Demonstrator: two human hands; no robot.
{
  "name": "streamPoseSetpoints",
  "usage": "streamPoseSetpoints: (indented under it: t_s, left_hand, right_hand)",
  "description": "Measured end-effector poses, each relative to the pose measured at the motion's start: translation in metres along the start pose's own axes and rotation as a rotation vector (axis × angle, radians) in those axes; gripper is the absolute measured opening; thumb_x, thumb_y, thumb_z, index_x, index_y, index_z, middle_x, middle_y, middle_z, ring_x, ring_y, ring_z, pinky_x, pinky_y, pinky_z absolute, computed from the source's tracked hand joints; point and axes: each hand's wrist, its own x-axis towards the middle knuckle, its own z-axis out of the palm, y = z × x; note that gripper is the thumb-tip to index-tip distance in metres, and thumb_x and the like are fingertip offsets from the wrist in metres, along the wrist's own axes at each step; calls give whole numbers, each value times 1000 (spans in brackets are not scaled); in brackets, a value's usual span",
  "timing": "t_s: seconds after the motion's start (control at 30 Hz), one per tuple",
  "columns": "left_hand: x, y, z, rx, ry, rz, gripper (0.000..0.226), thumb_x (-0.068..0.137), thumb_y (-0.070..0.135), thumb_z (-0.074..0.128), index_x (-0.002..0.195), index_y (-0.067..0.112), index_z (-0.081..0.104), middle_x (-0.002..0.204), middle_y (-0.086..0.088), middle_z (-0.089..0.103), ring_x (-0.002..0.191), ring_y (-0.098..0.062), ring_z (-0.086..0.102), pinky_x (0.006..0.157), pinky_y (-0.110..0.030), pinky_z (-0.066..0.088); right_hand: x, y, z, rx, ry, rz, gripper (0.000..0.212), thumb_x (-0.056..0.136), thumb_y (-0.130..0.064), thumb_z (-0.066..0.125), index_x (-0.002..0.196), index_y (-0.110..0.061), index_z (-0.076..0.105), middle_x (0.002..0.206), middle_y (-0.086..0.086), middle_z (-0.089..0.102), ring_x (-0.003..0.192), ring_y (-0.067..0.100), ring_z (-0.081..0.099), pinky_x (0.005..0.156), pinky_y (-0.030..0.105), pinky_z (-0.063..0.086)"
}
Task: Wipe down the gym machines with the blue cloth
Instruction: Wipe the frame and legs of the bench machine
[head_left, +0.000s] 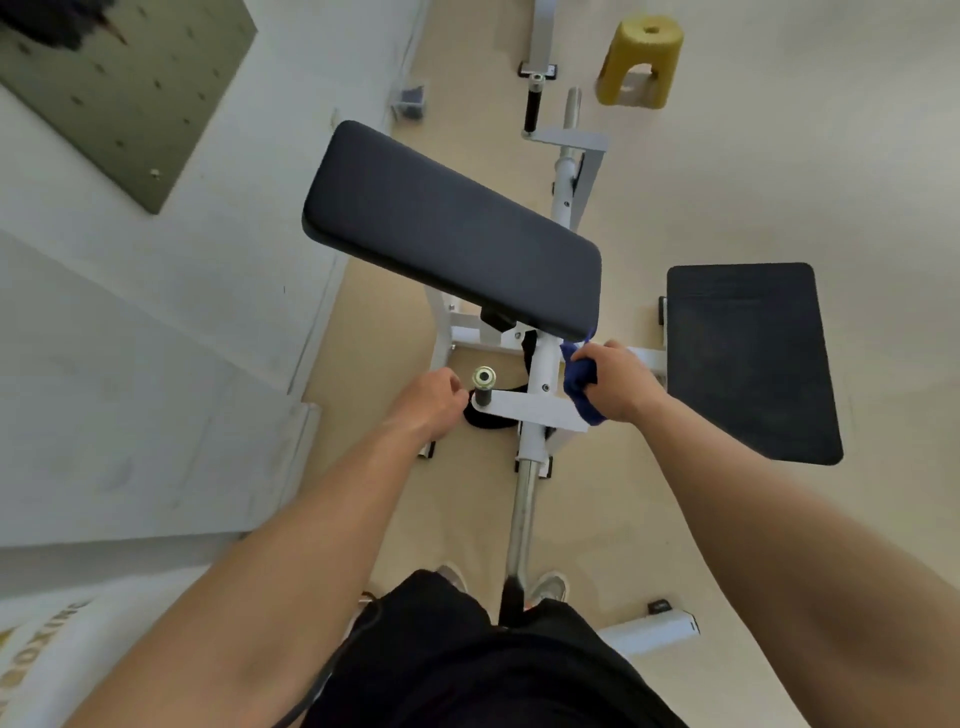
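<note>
As the person stands over the curl machine, black shorts (467, 665) at the bottom of the view, a chrome bar (521, 519) runs up from between the feet to the white post (543, 364) of the frame. Left hand (435, 400) first: fingers curled, knuckles right against the black handle grip (480, 399) at the left end of the white crossplate (535, 408). Whether it wraps the grip or only touches it, I cannot tell. Right hand (621, 384) looks like the working one, fingers closed round the blue cloth (581, 384), which is bunched into a wad and pressed against the right end of that crossplate, just beside the post. That cloth looks soft, light and floppy and should mould round tubes and bolts, so a bunched fistful like this is the sensible hold, with a loose tail free to wrap the post. The steel frame looks rigid, though the handle arm may pivot, so a bracing hand makes sense. Beyond, the big black arm pad (452, 228) tilts over the frame, and the seat pad (748, 358) lies off to the right, apart from it. Farther off: a second black grip (532, 106) and a yellow stool (641, 62) on the floor.
</note>
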Motion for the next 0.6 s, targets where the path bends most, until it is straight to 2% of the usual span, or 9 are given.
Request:
streamPoseSetpoints:
  t_s: [0.03, 0.1, 0.13, 0.2, 0.4, 0.6]
  left_hand:
    - [-2, -2, 2, -5, 3, -16, 29, 98, 31, 47, 117, 15, 61, 119, -6, 63, 106, -26, 57, 91, -35, 47]
    - [-4, -5, 6, -8, 6, -40, 29, 98, 31, 47, 118, 15, 61, 120, -5, 62, 107, -26, 57, 92, -36, 48]
    - [-4, -5, 9, -10, 7, -44, 29, 97, 31, 47, 117, 16, 60, 120, -5, 63, 106, -25, 58, 92, -36, 48]
    - [-4, -4, 14, -15, 4, -61, 28, 96, 32, 48, 115, 16, 61, 117, -5, 63, 102, -26, 60, 90, -37, 50]
    - [-7, 3, 39, -72, 48, -204, 31, 96, 32, 49, 117, 15, 63, 121, -7, 64, 110, -27, 58, 94, -36, 47]
    - [-28, 50, 81, -216, 188, -455, 26, 96, 30, 48, 103, 14, 67, 104, -8, 69, 96, -29, 62, 80, -35, 48]
  right_hand:
    - [3, 3, 1, -7, -8, 4, 30, 79, 7, 62, 102, -10, 71, 95, -9, 54, 102, 7, 47, 59, 14, 38]
    - [12, 11, 5, -40, -7, 15, 38, 84, -2, 60, 119, -17, 65, 116, 4, 57, 106, 20, 54, 73, 20, 42]
    - [17, 15, 7, -61, -11, 25, 41, 87, -7, 58, 126, -21, 61, 124, 5, 53, 110, 25, 53, 81, 24, 42]
    - [26, 22, 10, -91, -30, 9, 44, 88, -11, 57, 130, -24, 58, 128, 4, 51, 113, 27, 52, 88, 28, 43]
    - [67, 36, 5, -192, -153, -163, 45, 87, -11, 57, 130, -26, 58, 128, 6, 52, 114, 28, 52, 92, 33, 44]
    - [104, 62, -11, -295, -306, -394, 42, 88, -9, 59, 128, -22, 59, 126, 8, 53, 113, 26, 53, 83, 25, 37]
